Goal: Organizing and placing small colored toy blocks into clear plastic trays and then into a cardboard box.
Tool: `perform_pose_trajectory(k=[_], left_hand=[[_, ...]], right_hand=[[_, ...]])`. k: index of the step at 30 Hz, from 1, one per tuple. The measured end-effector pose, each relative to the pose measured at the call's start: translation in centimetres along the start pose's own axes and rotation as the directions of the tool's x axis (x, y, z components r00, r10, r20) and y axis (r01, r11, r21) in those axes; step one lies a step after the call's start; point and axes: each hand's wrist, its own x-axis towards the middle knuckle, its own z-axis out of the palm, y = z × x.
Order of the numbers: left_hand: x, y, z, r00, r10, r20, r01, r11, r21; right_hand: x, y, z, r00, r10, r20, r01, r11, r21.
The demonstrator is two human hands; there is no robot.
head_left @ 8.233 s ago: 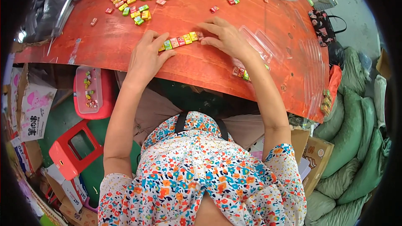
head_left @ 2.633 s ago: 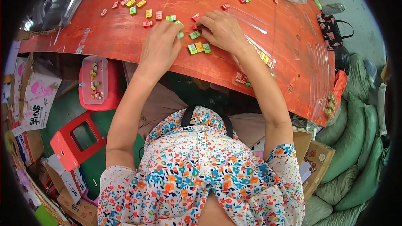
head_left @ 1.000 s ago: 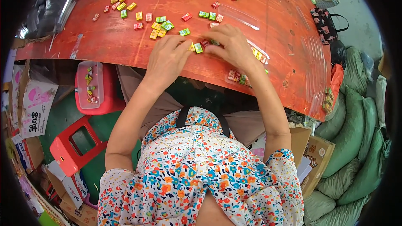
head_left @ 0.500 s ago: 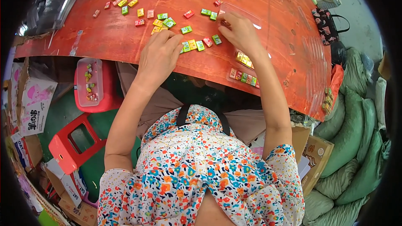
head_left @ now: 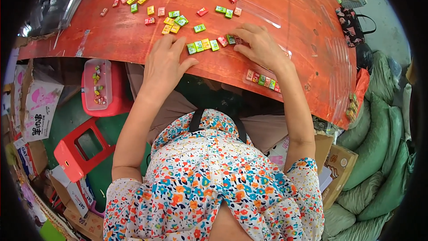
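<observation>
Both hands lie flat on the red table, the left hand and right hand bracketing a row of small candies — neither gripping anything. Lining-up looks underway — next needs the row pressed together evenly.

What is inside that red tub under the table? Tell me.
Through the clear lid of the red tub, a few small colourful candies show. Glare on the lid hides whatever else is inside.

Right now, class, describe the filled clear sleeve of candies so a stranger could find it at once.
Start at the red table. Below the right hand, near the table's front edge, lies the clear sleeve. Its candies are packed in one tight row inside plastic, unlike the loose ones.
</observation>
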Motion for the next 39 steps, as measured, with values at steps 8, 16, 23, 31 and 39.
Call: perform_pose_trajectory(k=[8,16,23,31,39], left_hand=[[0.5,0.2,1.0,0.999,-0.012,0.043,0.016,0.993,-0.114],[0.6,-1.0,0.6,0.998,0.063,0.024,-0.057,0.981,-0.184],[3.4,-1.7,-2.7,0.964,0.048,-0.262,-0.051,0.999,-0.007],[2.0,2.0,2.7,0.998,0.050,-0.037,-0.050,0.999,0.001],[1.8,1.7,3.3,0.997,0.044,-0.057,-0.049,0.995,-0.089]], right_hand=[[0.6,0.2,0.3,1.000,-0.020,0.024,0.019,1.000,0.016],[0.6,-0.1,0.2,0.999,0.031,0.018,-0.032,0.998,0.049],[0.6,0.2,0.2,0.999,0.019,0.027,-0.021,0.998,0.065],[1.0,-1.4,0.9,0.998,-0.029,-0.050,0.026,0.998,-0.055],[0.8,-2.1,1.7,0.998,-0.053,-0.043,0.050,0.997,-0.065]])
